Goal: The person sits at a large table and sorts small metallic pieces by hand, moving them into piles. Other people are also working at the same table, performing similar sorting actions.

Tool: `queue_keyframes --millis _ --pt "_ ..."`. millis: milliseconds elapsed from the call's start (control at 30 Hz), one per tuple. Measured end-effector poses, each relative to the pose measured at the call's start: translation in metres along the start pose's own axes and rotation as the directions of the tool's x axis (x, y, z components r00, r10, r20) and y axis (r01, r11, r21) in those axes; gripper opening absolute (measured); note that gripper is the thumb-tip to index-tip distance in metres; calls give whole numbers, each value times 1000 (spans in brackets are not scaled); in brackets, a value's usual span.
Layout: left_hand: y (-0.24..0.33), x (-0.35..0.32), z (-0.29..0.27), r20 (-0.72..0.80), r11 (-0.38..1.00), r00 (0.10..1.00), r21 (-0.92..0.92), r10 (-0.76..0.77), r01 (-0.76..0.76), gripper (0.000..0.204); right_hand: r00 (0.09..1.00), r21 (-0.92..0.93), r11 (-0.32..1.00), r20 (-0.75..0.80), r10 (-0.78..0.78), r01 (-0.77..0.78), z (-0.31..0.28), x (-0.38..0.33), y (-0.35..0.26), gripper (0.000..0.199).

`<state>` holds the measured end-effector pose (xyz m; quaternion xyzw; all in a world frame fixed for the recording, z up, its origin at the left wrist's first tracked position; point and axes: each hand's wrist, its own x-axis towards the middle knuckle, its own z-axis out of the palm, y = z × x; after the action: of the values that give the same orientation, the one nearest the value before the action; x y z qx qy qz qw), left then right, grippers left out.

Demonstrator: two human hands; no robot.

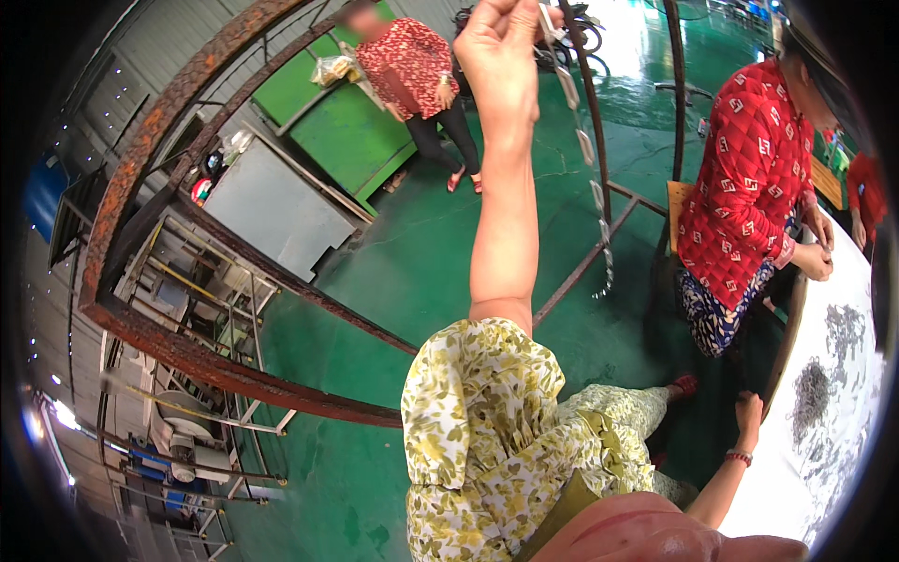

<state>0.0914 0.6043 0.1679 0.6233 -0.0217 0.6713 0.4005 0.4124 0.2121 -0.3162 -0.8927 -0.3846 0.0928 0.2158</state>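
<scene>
My left hand (504,66) is raised high at the top of the view, its fingers pinched on the upper end of a silvery metal chain (585,145). The chain hangs down in long links, its lower end loose above the green floor. Low on the right, my right hand (747,412) is closed beside the edge of the white-topped table (829,286), a bracelet on its wrist. Whatever its fingers may hold is hidden. Nearby on the table lies a dark pile of small pieces (811,398), with more scattered pieces behind it.
A rusty metal frame (234,377) bends around the left side and top. A co-worker in a red quilted jacket (740,178) sits at the table, hands together over it. Another person (412,70) stands by a green cabinet (351,140). Metal racks (201,328) stand left.
</scene>
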Motion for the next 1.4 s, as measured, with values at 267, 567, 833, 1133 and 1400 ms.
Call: queue_keyframes --millis 267,567,833,1133,1400 --pt "-25 74 -105 -296 935 946 278 -133 219 13 997 -50 998 -68 -32 28 8 -7 18 27" --pt "-79 238 -300 12 347 958 931 285 -114 11 997 -77 995 -28 -72 70 28 10 31 19" --pt "-94 317 -292 -124 639 984 769 128 14 13 999 6 1000 -37 12 -12 14 2 39 24" --pt "-125 371 -303 -198 309 947 944 253 115 24 999 -16 1000 -34 21 -21 -1 -13 30 24" --pt "-127 362 -299 -313 78 917 950 247 303 18 999 -64 997 4 33 -33 13 -14 64 25"
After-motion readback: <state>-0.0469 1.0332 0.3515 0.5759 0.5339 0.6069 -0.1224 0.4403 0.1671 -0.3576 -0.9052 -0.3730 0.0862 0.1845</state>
